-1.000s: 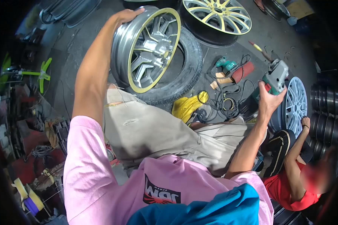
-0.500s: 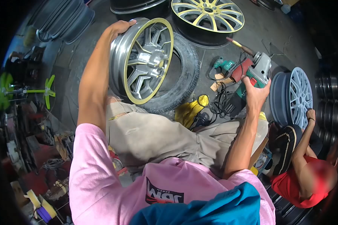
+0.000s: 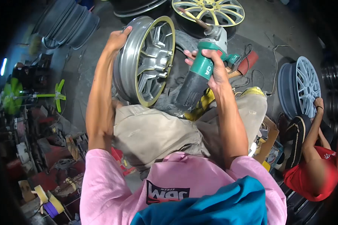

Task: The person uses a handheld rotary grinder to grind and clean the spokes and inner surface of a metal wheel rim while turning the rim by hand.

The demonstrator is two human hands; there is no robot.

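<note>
Cardboard box (image 3: pixel 273 139) holds jumbled items (image 3: pixel 264 132) while left hand (image 3: pixel 119 38) grips silver wheel (image 3: pixel 128 69), right hand (image 3: pixel 216 67) clutching green grinder (image 3: pixel 203 68).

A yellow-spoked wheel (image 3: pixel 208 6) is the landmark. Just left of it sits a dark wheel (image 3: pixel 139 11); farther left are grey rims (image 3: pixel 69 26). Well below-left is a green fan (image 3: pixel 59 96). Below-right are a red roll (image 3: pixel 248 62), a pale blue wheel (image 3: pixel 308 85) and a person in red (image 3: pixel 308 176) touching that blue wheel.

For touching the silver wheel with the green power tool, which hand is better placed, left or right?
Probably the right hand: it grips the green power tool, close to the silver wheel. The left hand is at the wheel's edge, seemingly steadying it.
</note>
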